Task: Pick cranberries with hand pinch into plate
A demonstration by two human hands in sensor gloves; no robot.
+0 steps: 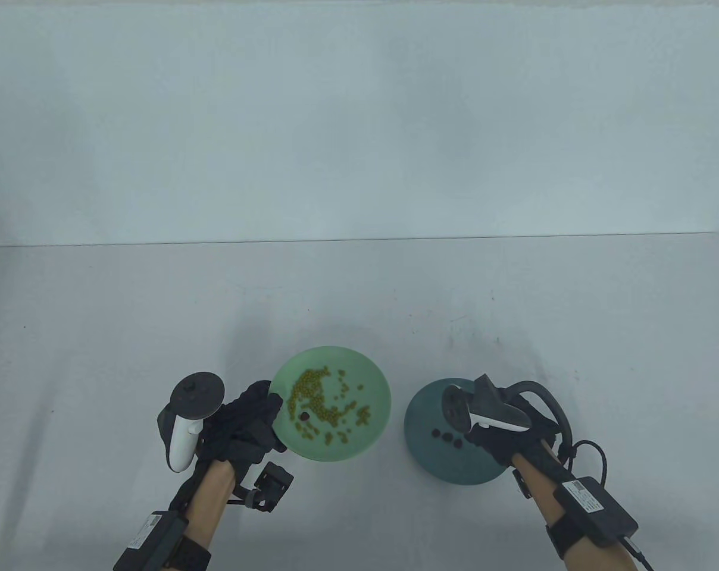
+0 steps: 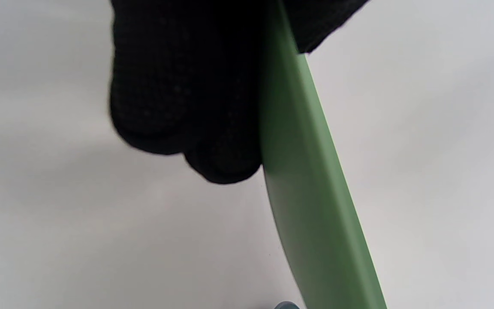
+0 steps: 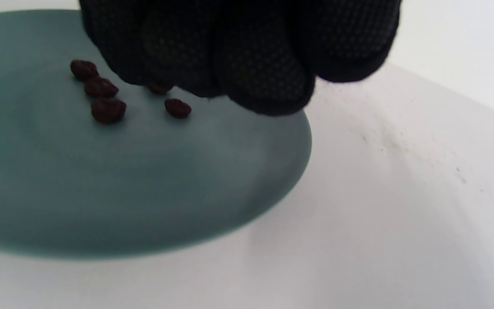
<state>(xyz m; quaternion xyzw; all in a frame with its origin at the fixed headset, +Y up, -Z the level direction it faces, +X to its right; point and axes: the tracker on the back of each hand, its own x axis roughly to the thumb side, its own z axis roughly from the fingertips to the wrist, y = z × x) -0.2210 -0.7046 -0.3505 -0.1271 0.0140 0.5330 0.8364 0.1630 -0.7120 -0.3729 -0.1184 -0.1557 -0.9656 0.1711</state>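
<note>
A green plate (image 1: 359, 440) holds many green peas (image 1: 315, 395) and one dark cranberry (image 1: 305, 416). My left hand (image 1: 269, 410) grips its left rim; in the left wrist view the fingers (image 2: 187, 107) lie under the rim (image 2: 307, 193) with the thumb on top. A teal plate (image 1: 437, 467) to the right holds several cranberries (image 1: 447, 438), which also show in the right wrist view (image 3: 108, 110). My right hand (image 1: 484, 439) hovers over this plate (image 3: 144, 184), its fingertips (image 3: 264, 81) bunched together. I see nothing between them.
The white table (image 1: 359, 297) runs back to a pale wall. The two plates stand close together near the front edge. Small dark specks mark the table behind the teal plate (image 1: 455, 321).
</note>
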